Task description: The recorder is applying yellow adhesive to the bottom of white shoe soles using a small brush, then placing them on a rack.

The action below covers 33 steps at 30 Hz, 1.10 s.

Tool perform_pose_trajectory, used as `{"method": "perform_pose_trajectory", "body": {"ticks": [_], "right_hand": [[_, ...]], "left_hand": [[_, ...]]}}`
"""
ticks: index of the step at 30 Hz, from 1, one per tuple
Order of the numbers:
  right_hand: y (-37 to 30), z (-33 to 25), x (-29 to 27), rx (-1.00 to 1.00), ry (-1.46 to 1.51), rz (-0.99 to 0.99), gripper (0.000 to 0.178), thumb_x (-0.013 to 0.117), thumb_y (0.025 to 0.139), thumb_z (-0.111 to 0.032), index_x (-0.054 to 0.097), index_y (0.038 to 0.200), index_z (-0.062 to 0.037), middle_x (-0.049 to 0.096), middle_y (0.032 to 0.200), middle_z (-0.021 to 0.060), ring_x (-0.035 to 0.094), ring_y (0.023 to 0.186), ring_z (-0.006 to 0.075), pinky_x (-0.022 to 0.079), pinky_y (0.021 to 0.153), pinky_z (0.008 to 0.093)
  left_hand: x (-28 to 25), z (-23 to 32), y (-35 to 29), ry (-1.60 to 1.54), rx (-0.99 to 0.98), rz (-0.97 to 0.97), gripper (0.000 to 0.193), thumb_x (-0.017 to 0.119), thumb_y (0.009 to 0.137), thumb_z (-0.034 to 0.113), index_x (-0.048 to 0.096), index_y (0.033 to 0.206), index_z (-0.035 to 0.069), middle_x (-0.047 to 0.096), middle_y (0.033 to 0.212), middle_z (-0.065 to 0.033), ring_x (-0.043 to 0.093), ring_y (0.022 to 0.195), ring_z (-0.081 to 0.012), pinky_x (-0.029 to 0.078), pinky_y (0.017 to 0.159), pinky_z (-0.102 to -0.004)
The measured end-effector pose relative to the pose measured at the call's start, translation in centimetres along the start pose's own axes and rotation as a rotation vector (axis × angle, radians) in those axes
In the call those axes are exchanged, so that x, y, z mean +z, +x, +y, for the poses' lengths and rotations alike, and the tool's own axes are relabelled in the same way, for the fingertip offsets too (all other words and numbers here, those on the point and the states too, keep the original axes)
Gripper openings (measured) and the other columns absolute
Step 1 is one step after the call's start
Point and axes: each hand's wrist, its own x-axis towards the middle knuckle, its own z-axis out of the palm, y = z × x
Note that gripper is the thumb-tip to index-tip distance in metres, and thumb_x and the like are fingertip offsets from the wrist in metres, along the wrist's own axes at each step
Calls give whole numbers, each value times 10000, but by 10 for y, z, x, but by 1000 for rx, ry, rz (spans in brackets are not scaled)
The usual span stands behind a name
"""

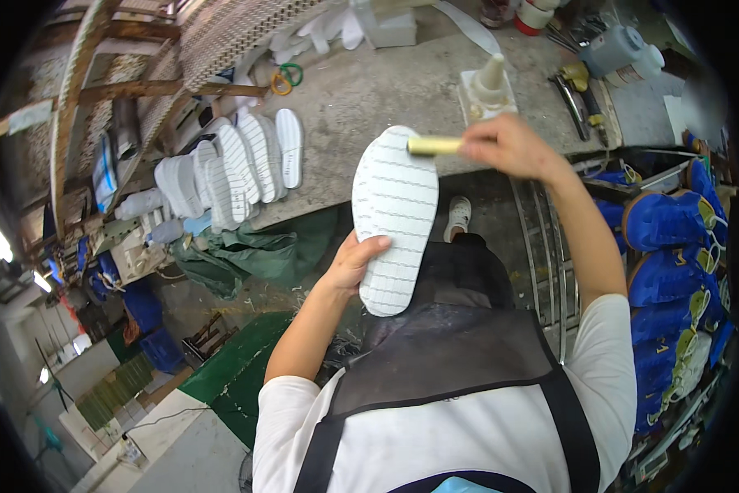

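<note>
White tee [452, 440] closest, cut off at btm edge. My L hand [355, 261] is clamped on a white sole [396, 205], thumb on top, fingers hidden behind. R arm's bent, R hand [505, 146] pinching a yellow-handled brush [437, 146]. Sole's held up by the bench [327, 156] edge, long axis approx. fore-aft, wide end away from me. Bristles hard to make out.

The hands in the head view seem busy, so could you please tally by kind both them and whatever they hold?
Hands: 2, the left hand and the right hand
White striped sole: 1, in the left hand
Pale yellow brush-like tool: 1, in the right hand
Total: 4
</note>
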Motion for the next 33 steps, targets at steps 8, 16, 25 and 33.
{"method": "perform_pose_trajectory", "body": {"ticks": [8, 16, 25, 33], "right_hand": [[-15, -82, 99, -426, -14, -117, 226, 600, 815, -297, 633, 726, -92, 601, 639, 112, 599, 559, 233, 458, 521, 322], [-23, -98, 139, -643, 131, -158, 171, 651, 792, -203, 614, 706, -59, 552, 572, 78, 559, 508, 229, 450, 517, 304], [51, -101, 60, -208, -323, -152, 254, 600, 826, -278, 656, 763, -38, 587, 606, 126, 560, 533, 214, 424, 530, 331], [90, -126, 67, -197, -839, 41, 297, 614, 796, -359, 663, 741, -71, 594, 617, 141, 591, 605, 316, 442, 554, 404]], "left_hand": [[-20, 40, -4, -516, 123, 71, 384, 512, 841, 192, 503, 1173, -1, 637, 998, -120, 650, 829, -233, 547, 736, -367], [-38, 29, -43, -713, 356, -110, 439, 511, 845, 229, 473, 1202, -25, 623, 1033, -153, 648, 865, -255, 543, 772, -390], [-62, -27, -109, -216, 263, -156, 642, 672, 713, 121, 420, 1280, -43, 570, 1183, -156, 564, 1080, -248, 440, 935, -371], [-63, -25, -109, -96, 296, 83, 555, 672, 719, 88, 478, 1224, -32, 597, 1129, -120, 576, 1032, -220, 442, 918, -359]]}}
